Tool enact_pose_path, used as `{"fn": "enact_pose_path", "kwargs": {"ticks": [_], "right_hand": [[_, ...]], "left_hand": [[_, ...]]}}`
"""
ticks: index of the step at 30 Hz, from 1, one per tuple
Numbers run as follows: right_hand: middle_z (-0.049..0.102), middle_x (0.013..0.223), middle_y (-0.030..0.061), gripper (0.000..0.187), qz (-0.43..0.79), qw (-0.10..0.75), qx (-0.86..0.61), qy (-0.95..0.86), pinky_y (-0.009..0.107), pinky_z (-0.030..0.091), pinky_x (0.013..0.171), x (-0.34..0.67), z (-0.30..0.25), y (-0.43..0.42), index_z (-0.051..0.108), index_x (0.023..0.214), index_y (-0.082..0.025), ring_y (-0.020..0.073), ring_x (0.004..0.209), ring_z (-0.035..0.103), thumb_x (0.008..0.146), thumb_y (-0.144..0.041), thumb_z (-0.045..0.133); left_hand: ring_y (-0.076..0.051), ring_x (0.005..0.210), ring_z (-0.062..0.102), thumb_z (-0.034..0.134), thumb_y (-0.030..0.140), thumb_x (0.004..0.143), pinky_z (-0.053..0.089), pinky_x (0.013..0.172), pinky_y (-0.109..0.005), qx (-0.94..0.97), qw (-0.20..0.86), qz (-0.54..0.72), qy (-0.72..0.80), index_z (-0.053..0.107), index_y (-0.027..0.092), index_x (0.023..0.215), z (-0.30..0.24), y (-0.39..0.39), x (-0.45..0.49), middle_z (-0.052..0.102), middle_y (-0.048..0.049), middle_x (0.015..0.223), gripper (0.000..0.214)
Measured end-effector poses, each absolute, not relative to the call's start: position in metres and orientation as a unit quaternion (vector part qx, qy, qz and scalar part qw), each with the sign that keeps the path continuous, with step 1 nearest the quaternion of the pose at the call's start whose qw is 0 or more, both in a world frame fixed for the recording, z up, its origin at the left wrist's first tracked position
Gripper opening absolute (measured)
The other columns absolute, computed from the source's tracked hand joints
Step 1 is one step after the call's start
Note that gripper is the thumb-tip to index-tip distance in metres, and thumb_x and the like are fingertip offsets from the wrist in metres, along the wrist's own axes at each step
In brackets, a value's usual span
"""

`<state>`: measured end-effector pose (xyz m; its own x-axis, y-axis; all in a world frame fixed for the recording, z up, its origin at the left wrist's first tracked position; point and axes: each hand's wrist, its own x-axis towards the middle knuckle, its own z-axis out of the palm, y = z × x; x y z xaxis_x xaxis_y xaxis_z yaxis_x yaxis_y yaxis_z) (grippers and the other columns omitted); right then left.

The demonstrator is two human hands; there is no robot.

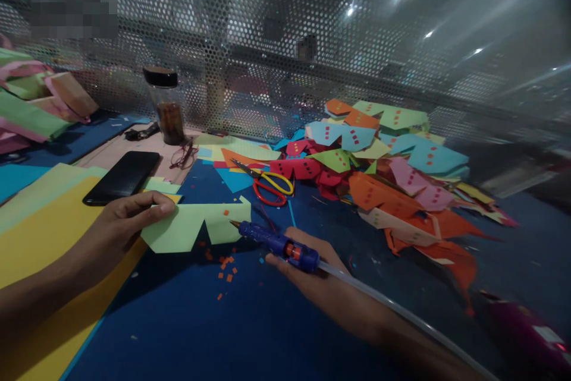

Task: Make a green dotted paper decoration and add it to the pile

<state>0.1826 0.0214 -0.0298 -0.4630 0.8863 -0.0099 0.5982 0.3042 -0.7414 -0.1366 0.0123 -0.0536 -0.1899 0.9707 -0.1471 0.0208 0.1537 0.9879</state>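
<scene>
My left hand (pixel 131 220) pinches the left end of a pale green paper cutout (pixel 176 231), which has a notch in its lower edge. A small orange square (pixel 226 213) lies on the cutout's right half. In my right hand (pixel 312 268) is a blue hot glue gun (pixel 267 239) with a long clear glue stick (pixel 401 309) running out of its back. The nozzle points left at the cutout's right half, close to the orange square; whether it touches the paper I cannot tell. Several loose orange squares (pixel 229 277) are scattered on the blue table below.
Scissors (pixel 272 185) with red and yellow handles lie behind the cutout. Decorated paper cutouts (pixel 383 155) are heaped at the right. A black phone (pixel 122 179) rests on coloured sheets (pixel 44 238); behind it stands a jar (pixel 169 113). A perforated metal screen (pixel 250 30) closes the back.
</scene>
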Motion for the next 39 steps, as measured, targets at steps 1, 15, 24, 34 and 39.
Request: {"fn": "enact_pose_path", "kwargs": {"ticks": [1,15,24,34,39], "right_hand": [[0.061,0.077,-0.0012,0.030,0.352,0.210,-0.480,-0.776,0.025,0.043,0.061,0.182,-0.030,0.021,0.053,0.078,-0.023,0.0154,0.069,0.056,0.094,-0.047,0.062],[0.066,0.084,0.0007,0.036,0.440,0.222,-0.512,-0.704,0.025,0.047,0.058,0.186,-0.041,0.019,0.066,0.100,-0.022,0.0143,0.069,0.056,0.089,-0.056,0.067],[0.065,0.074,0.0004,0.038,0.431,0.164,-0.559,-0.689,0.027,0.044,0.054,0.198,-0.032,0.015,0.067,0.092,-0.020,0.0140,0.058,0.055,0.084,-0.058,0.065],[0.052,0.068,-0.0042,0.032,0.412,0.131,-0.538,-0.724,0.023,0.035,0.052,0.200,-0.040,0.013,0.057,0.077,-0.022,0.0121,0.060,0.045,0.085,-0.052,0.068],[0.052,0.068,-0.0052,0.031,0.397,0.102,-0.512,-0.755,0.023,0.035,0.055,0.197,-0.036,0.016,0.051,0.073,-0.021,0.0111,0.062,0.045,0.088,-0.043,0.067]], "left_hand": [[-0.012,0.054,0.053,0.086,0.054,0.062,0.038,0.045,-0.018,0.420,0.476,0.498,0.590,0.072,0.021,0.068,-0.053,0.012,-0.137,0.062,0.0011,0.061,0.037],[-0.012,0.059,0.056,0.088,0.051,0.061,0.042,0.048,-0.017,0.397,0.472,0.522,0.589,0.073,0.021,0.072,-0.056,0.017,-0.143,0.066,0.0010,0.069,0.035],[-0.011,0.059,0.056,0.090,0.047,0.058,0.042,0.048,-0.015,0.377,0.470,0.543,0.585,0.071,0.019,0.070,-0.053,0.018,-0.143,0.066,0.0026,0.066,0.036],[-0.011,0.060,0.055,0.087,0.042,0.064,0.042,0.048,-0.017,0.380,0.465,0.541,0.588,0.072,0.021,0.074,-0.060,0.018,-0.148,0.065,0.0020,0.070,0.028],[-0.011,0.061,0.055,0.088,0.044,0.064,0.043,0.048,-0.016,0.378,0.470,0.538,0.589,0.072,0.021,0.075,-0.060,0.018,-0.147,0.065,0.0022,0.071,0.030]]}}
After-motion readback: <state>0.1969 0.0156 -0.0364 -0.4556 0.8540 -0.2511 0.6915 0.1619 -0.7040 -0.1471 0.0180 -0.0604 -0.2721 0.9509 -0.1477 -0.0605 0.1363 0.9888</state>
